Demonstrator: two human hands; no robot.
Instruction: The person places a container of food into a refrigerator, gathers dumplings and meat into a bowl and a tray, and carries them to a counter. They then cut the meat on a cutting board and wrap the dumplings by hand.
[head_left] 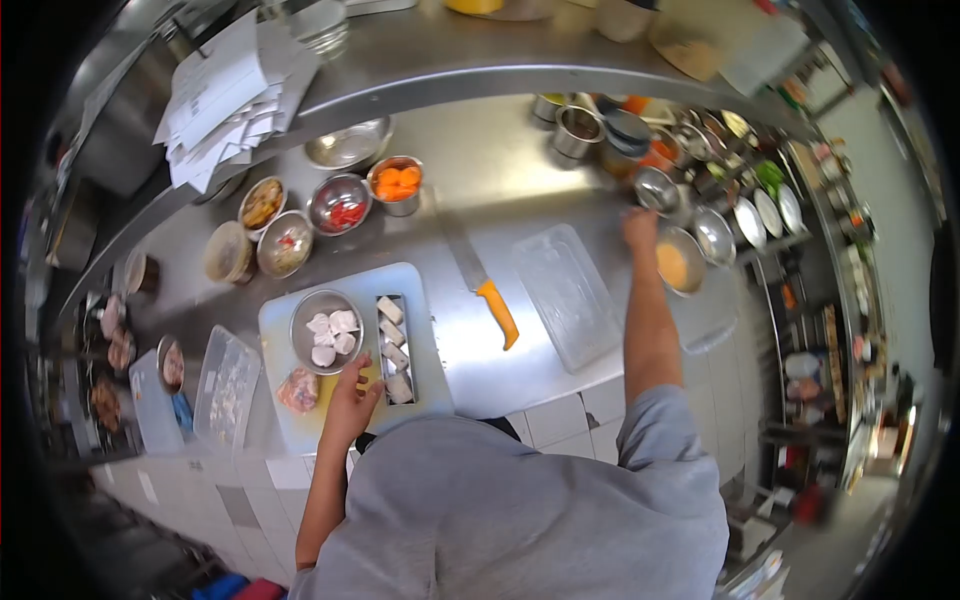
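Meanwhile, the left hand (352, 392) rests open-fingered on the pale blue cutting board (420, 300); the right hand (640, 228) reaches far right beside the round steel bowl of orange sauce (680, 262), its grip unclear.

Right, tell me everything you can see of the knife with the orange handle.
The knife lies flat on the bare steel counter, between the light blue cutting board and the clear plastic lid. Its long grey blade looks like metal and points away from the person and slightly left; the bright orange handle, which looks like plastic, points toward the counter's near edge. Neither hand touches it: the left hand rests on the board and the right hand reaches toward the metal bowls. Nothing lies on it.
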